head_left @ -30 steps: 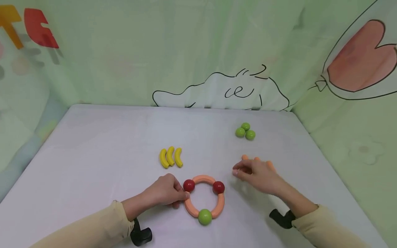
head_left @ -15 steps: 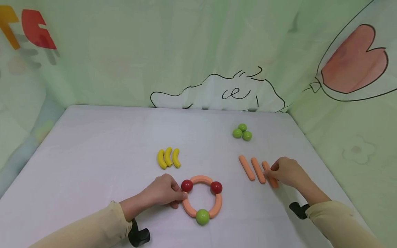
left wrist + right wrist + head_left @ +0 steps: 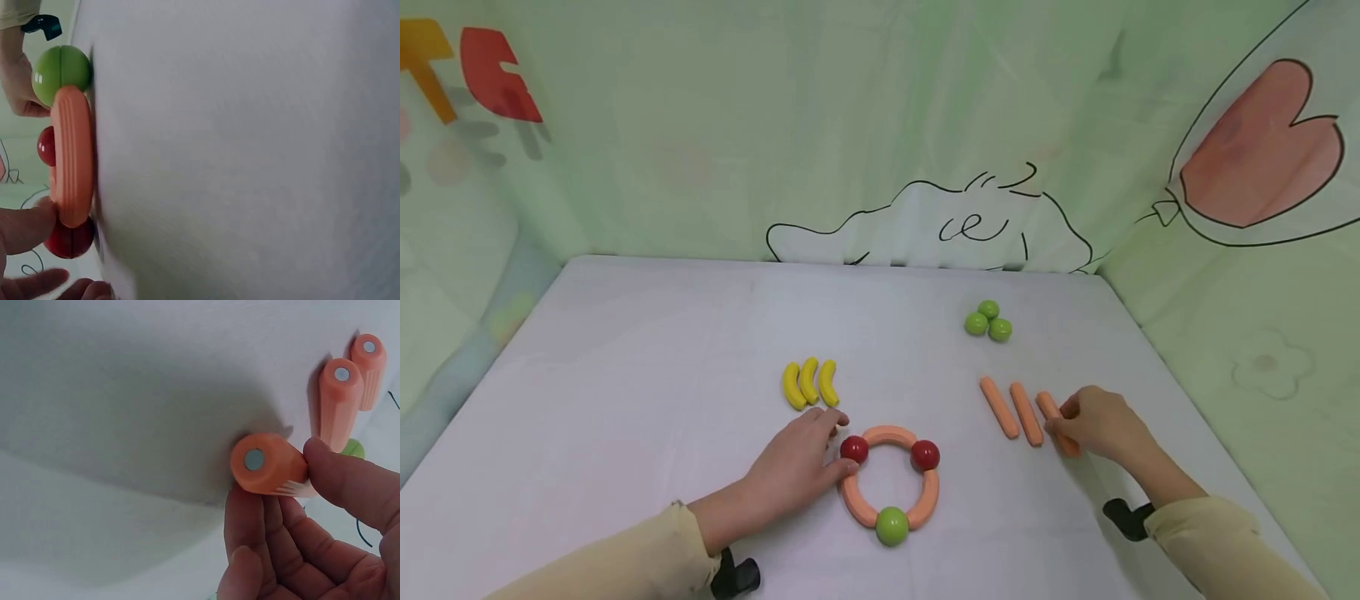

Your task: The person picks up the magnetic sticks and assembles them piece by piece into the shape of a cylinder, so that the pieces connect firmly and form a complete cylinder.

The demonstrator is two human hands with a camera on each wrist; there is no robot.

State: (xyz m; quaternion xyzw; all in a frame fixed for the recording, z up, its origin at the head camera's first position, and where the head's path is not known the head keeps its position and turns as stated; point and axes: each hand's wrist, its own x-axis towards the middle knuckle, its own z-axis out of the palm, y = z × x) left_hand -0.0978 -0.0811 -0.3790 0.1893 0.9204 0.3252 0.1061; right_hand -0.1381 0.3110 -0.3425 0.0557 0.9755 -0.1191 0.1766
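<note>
A ring of three curved orange pieces (image 3: 889, 435) joined by two red balls (image 3: 925, 455) and one green ball (image 3: 892, 527) lies near the front of the table. At its left side is my left hand (image 3: 786, 475), fingers extended past the left red ball (image 3: 853, 449). In the left wrist view the thumb (image 3: 25, 228) lies against the ring where an orange piece (image 3: 75, 156) meets a red ball (image 3: 70, 240). My right hand (image 3: 1101, 423) pinches the rightmost straight orange stick (image 3: 1049, 407) between thumb and fingers. A round silvery disc shows in the stick's end (image 3: 254, 459).
Two more orange sticks (image 3: 998, 408) lie left of the held one. Behind them are three green balls (image 3: 988, 309) in a cluster. Three curved yellow pieces (image 3: 808, 382) lie beyond the left hand. Green printed cloth (image 3: 715, 133) surrounds the white table (image 3: 647, 333).
My right hand has moved rightward to the rightmost orange stick and taken hold of it. My left hand has loosened its pinch on the ring, its fingers now reaching forward.
</note>
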